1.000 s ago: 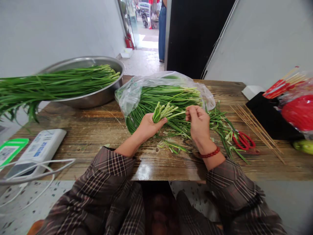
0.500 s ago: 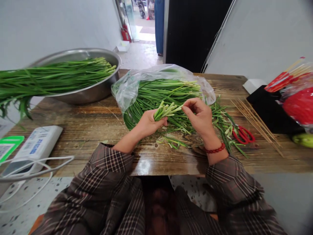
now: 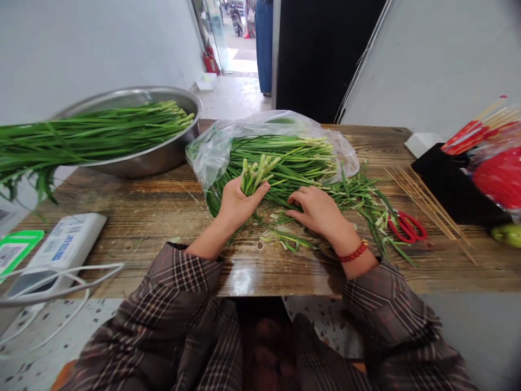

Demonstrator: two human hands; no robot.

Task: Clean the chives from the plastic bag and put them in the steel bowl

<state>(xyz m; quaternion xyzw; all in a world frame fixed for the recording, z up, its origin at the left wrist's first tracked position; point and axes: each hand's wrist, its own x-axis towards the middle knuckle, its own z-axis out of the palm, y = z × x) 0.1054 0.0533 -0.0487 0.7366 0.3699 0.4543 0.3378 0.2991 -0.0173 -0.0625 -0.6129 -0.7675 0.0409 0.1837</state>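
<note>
L hand [image 3: 240,203] grips bunch of greens [image 3: 255,175], pale ends up, nr plastic bag [image 3: 209,149] on table [image 3: 138,217]. R hand [image 3: 319,210] curled, low by greens pile [image 3: 285,155] (can't tell if gripping). Red scissors [image 3: 408,227] farther R.

Wooden table [image 3: 142,217] under basin [image 3: 157,160], greens [image 3: 358,193], scissors [image 3: 408,226]

Soft, fairly even light. Beyond the translucent plastic bag [image 3: 209,155], daylight overexposes the doorway [image 3: 241,51] and glares off the floor [image 3: 232,100]. Nearer than the bag, a white reflection shines on the wooden surface [image 3: 163,209]; beneath, deep shadow. Far left of the bag, wide-angle distortion stretches the steel basin [image 3: 142,165].
</note>
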